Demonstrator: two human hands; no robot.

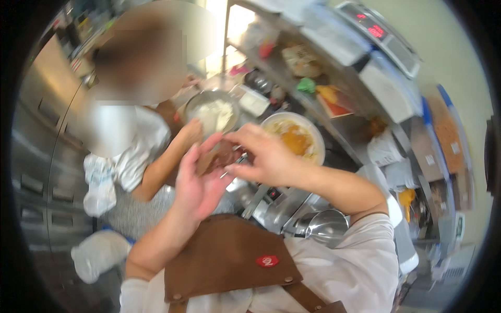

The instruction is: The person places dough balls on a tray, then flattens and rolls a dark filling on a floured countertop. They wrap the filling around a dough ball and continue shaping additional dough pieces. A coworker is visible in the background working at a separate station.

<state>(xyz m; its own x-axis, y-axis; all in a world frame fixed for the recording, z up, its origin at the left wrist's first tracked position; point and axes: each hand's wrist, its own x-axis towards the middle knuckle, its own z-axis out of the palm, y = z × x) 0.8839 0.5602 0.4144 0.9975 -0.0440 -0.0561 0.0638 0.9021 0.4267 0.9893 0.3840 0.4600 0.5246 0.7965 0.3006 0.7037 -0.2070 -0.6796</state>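
My left hand [193,187] is raised in front of my chest, palm up and fingers spread around a soft-looking brown-red item [221,158]. From the other side, the fingertips of my right hand [268,154] grip the same item. Motion blur keeps me from telling what it is. A thin, shiny sliver shows beside the right fingertips. Just beyond my right hand is a round white tub [319,144] holding a yellow-orange mass over paler pieces. Past my left fingers, a metal bowl [188,107] contains white powder or flakes.
A co-worker's hand [192,131] reaches to the metal bowl from the left. A white rectangular container [254,101] stands behind it. Clear scoop-like vessel [328,225] lies near my right elbow. Shelves with lidded bins [385,88] and a digital scale [395,49] line the right.
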